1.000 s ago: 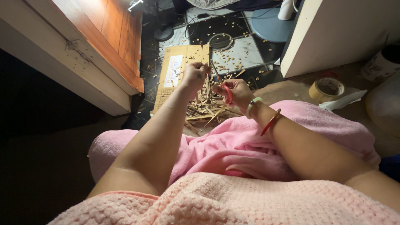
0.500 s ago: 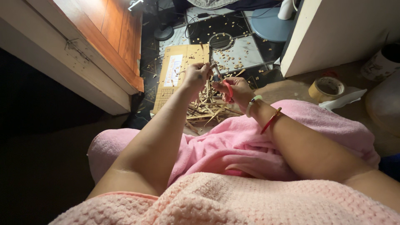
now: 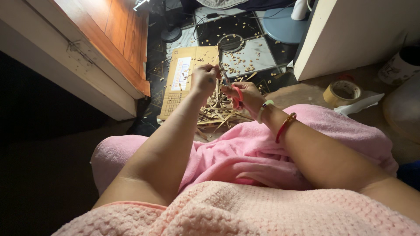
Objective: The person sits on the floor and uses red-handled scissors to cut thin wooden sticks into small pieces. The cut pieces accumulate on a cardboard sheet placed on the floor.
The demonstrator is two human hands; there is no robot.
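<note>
My right hand [image 3: 246, 94] grips red-handled scissors [image 3: 232, 87], wrist bent inward; my left hand [image 3: 204, 80] pinches a thin wooden strip [image 3: 217, 89] at the blades. Both forearms stretch out over the pink towel [image 3: 245, 148], above scattered strips [image 3: 218, 114] and cardboard [image 3: 183, 78].

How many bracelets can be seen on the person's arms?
2, both on the right forearm: a pale green bracelet at the wrist beside the right hand, and a red bracelet further up. None shows on the left arm.

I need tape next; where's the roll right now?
In the head view, the tape roll lies on the floor at right, beside the white cabinet, beyond the pink towel.
</note>
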